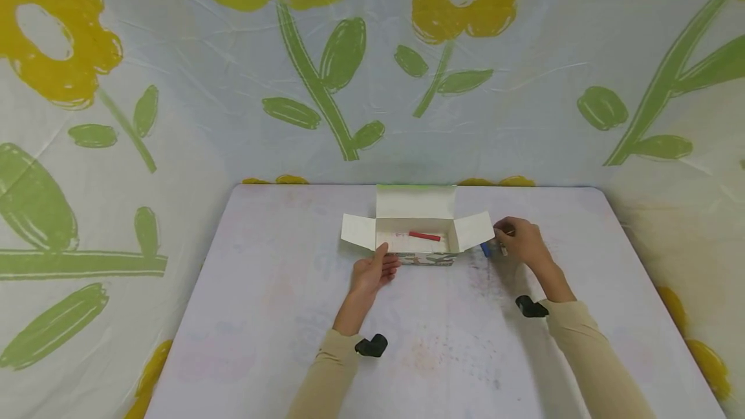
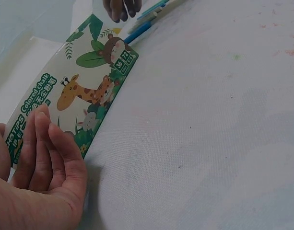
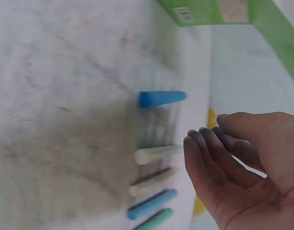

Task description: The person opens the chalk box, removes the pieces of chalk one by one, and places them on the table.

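At seven o'clock on the box (image 1: 425, 260), the left hand (image 1: 372, 271) pinches it; off three, the right hand (image 1: 522, 242) gapes near chalks (image 3: 154, 182)

The left hand (image 1: 372, 273) is held with thumb spread; the right hand (image 1: 524, 244) is held nearer the table's (image 1: 588, 264) right edge, fingers bent toward the thumb.

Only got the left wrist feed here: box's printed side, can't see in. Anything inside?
Observer: Yes, head view shows a red stick lying in the box.
Operator: Is the right hand holding anything? It's cut off at my top edge.
Observer: Right wrist view shows no object in it.
Operator: Barcode on the box anywhere? None on the side I see.
Observer: Yes, right wrist view shows a barcode on a green side.
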### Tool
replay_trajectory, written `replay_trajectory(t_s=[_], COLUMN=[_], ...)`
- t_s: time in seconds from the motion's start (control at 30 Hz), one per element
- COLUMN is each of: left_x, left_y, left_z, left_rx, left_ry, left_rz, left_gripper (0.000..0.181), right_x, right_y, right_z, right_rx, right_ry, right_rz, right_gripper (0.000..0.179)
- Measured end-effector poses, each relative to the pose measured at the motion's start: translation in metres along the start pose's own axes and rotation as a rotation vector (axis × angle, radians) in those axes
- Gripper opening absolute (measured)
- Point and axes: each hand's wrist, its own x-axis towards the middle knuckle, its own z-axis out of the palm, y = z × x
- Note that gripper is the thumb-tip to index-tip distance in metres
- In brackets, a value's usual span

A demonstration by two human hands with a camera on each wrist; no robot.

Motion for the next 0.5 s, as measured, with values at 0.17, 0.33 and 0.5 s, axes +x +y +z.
replay_trajectory(t_s=[0.17, 0.33, 0.5], left_x=[-0.002, -0.002, -0.003], left_y=[0.001, 0.000, 0.000], left_z=[0.000, 0.000, 0.000], left_rx=[0.009, 0.006, 0.003], left_ry=[0.000, -0.002, -0.009], left_rz=[0.003, 0.010, 0.013], left_gripper=[0.056, 0.058, 0.056], right_x=[0.001, 0.004, 0.006], right_y=[-0.007, -0.015, -0.028], right_z=[-0.012, -0.021, -0.026], right_rx=[0.028, 0.073, 0.093], right_ry=[0.061, 0.115, 0.176], right_rz=[-0.041, -0.080, -0.107], right_gripper=[0.024, 0.025, 0.025])
